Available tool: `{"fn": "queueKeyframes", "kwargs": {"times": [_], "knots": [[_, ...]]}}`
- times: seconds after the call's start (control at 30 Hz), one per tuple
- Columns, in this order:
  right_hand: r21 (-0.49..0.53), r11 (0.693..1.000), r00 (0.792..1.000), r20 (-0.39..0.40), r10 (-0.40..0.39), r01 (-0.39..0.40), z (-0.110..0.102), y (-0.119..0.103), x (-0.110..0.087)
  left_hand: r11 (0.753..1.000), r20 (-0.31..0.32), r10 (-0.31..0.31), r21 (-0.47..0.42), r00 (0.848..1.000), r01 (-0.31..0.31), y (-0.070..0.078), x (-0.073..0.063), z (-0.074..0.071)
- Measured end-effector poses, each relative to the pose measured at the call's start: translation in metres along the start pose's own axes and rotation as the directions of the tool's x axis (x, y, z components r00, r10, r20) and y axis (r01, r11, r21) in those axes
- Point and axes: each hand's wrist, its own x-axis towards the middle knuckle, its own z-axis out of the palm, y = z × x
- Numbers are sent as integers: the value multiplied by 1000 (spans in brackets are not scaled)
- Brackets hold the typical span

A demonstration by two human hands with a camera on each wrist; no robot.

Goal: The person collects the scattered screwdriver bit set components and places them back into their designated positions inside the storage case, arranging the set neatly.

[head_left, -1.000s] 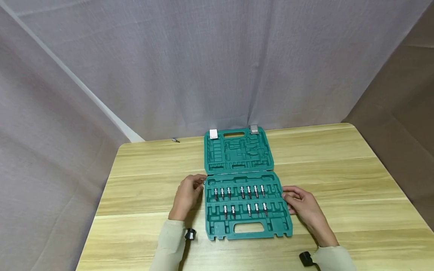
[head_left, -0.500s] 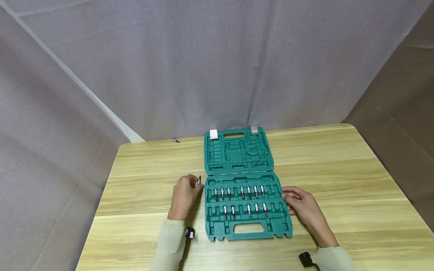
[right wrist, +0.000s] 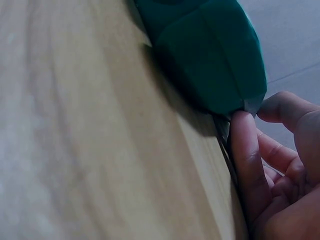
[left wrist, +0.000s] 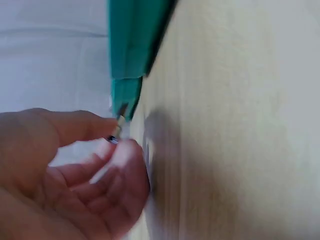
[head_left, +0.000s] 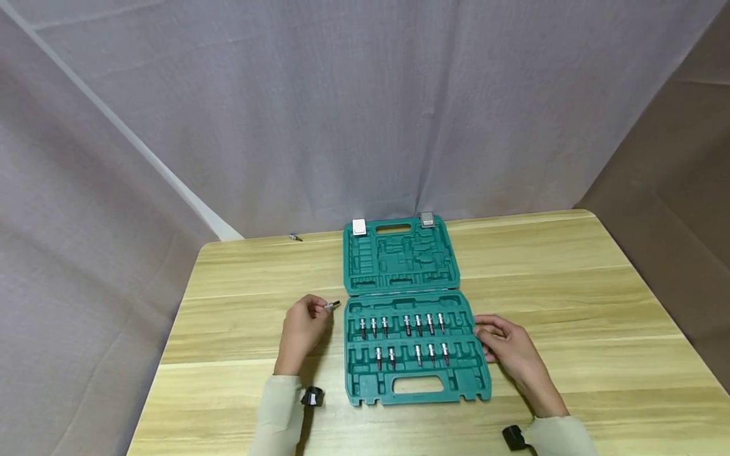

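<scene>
My left hand pinches a small bit socket between thumb and fingertips, just left of the case's hinge. Its dark tip points towards the case; in the left wrist view the silver bit socket sits at the fingertips, slightly blurred. An open green tool case lies flat, with two rows of silver bit sockets in its near half. At the case's right edge, my right hand holds the rim, thumb above and fingers against the side, as the right wrist view shows on the green wall.
Another bit socket lies at the table's far left edge. The case lid, with two latches, lies open towards the grey curtain. Wooden tabletop extends on both sides of the case.
My left hand has drawn back slightly left from the case's edge. The bit socket in its fingers has turned from upright to pointing right. My right hand stays on the case.
</scene>
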Motion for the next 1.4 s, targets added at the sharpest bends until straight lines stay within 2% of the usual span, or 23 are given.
{"fn": "queueKeyframes", "kwargs": {"times": [0.1, 0.2, 0.37, 0.53, 0.83, 1.0, 1.13, 1.4], "knots": [[-9, 1000, 1000, -3, -2, 2, 0, 0, 0, 980, 38, -16, -197, 999, 23, 1, -2, -4], [-9, 1000, 1000, -8, -1, 1, 0, 1, 1, 949, 49, -6, -315, 999, 21, 5, -5, -8], [-8, 1000, 1000, -7, -6, 6, 1, 1, 2, 934, 53, 44, -357, 998, -23, 13, -11, -12], [-11, 1000, 1000, -6, -10, 10, 1, 1, 3, 927, 118, 76, -375, 990, -26, 25, -17, -14], [-14, 1000, 1000, -4, 6, -6, 1, 3, 2, 956, 229, 79, -293, 970, -9, 33, -32, -6], [-6, 1000, 1000, -8, -4, 4, 2, 2, 1, 985, 274, 89, -168, 958, -43, 33, -41, 4], [2, 1000, 1000, -4, -8, 8, 2, 3, 2, 995, 311, 84, -69, 947, -66, 34, -48, 10], [3, 1000, 1000, -3, -14, 14, 2, 4, 3, 988, 265, 102, 89, 959, -129, 41, -58, 18]]}}
